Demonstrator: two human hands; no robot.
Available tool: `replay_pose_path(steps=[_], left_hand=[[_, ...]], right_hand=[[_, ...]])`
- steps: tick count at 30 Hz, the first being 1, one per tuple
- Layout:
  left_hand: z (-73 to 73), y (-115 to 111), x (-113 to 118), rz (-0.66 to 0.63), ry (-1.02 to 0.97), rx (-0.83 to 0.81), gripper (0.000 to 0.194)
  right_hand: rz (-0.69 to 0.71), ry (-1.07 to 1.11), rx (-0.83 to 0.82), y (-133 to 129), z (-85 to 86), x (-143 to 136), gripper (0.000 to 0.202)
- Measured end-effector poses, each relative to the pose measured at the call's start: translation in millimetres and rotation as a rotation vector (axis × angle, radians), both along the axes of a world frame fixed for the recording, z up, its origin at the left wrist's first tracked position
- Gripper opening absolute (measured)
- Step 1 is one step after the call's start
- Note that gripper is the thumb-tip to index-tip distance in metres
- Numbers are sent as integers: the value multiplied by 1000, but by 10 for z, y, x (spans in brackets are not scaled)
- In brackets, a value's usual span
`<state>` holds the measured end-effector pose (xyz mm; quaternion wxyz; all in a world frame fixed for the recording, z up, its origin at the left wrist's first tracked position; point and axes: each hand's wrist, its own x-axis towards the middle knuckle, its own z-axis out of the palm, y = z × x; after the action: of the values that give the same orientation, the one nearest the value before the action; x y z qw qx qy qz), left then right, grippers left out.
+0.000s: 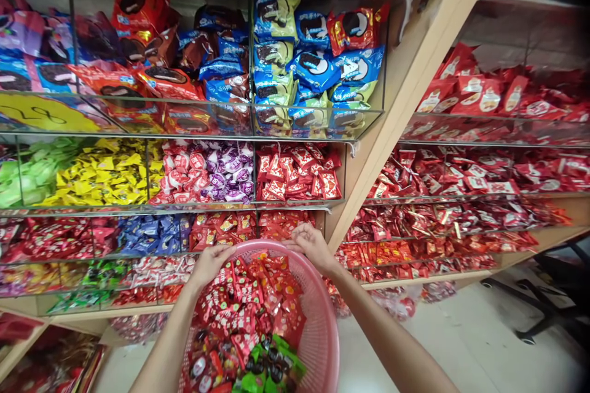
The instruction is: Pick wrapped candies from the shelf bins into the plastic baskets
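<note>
A round pink plastic basket (325,319) is in front of me, tilted toward me. My left hand (211,267) grips its far rim on the left, with the fingertips hidden by the rim. On the rim's far right side is my right hand (312,247), fingers curled and thumb at the edge. Inside the basket lie red wrapped candies (235,298), orange-red packets (279,288), green-wrapped candies (271,362) and dark candies in clear wrappers (207,359). Just beyond both hands, a low shelf compartment holds red wrapped candies (281,222).
Shelves with glass dividers hold blue snack packs (318,67), yellow candies (108,169), purple-white candies (230,169) and blue candies (154,233). A slanting wooden post (415,86) separates them from right-hand shelves of red packets (479,92). A black chair base (534,295) stands at right.
</note>
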<state>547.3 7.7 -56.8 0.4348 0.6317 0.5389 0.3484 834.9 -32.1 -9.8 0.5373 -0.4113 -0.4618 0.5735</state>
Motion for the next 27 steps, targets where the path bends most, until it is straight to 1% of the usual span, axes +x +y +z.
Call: replay_pose_path(steps=[3, 6, 10, 13, 16, 19, 22, 25, 27], left_hand=[[-40, 18, -18, -10, 25, 16, 44], [-72, 33, -31, -16, 44, 29, 43], [-61, 25, -27, -12, 42, 33, 42], [-27, 7, -14, -10, 35, 28, 41], [-10, 1, -6, -1, 40, 25, 42], [-22, 8, -10, 1, 39, 27, 43], [-46, 18, -19, -9, 26, 14, 43], [-67, 24, -24, -18, 10, 1, 44], [-70, 24, -22, -19, 0, 5, 44]], right_hand=[[-99, -122, 193, -219, -6, -101, 21], [-154, -265, 320, -401, -31, -167, 13], [-214, -373, 446, -545, -54, -189, 7], [-205, -325, 453, -597, -47, -205, 7], [-143, -128, 324, -622, -27, -253, 8], [-72, 89, 119, -650, -15, -320, 14], [32, 283, -104, -700, -17, -372, 23], [120, 392, -290, -762, -34, -403, 34], [154, 431, -361, -794, -57, -423, 40]])
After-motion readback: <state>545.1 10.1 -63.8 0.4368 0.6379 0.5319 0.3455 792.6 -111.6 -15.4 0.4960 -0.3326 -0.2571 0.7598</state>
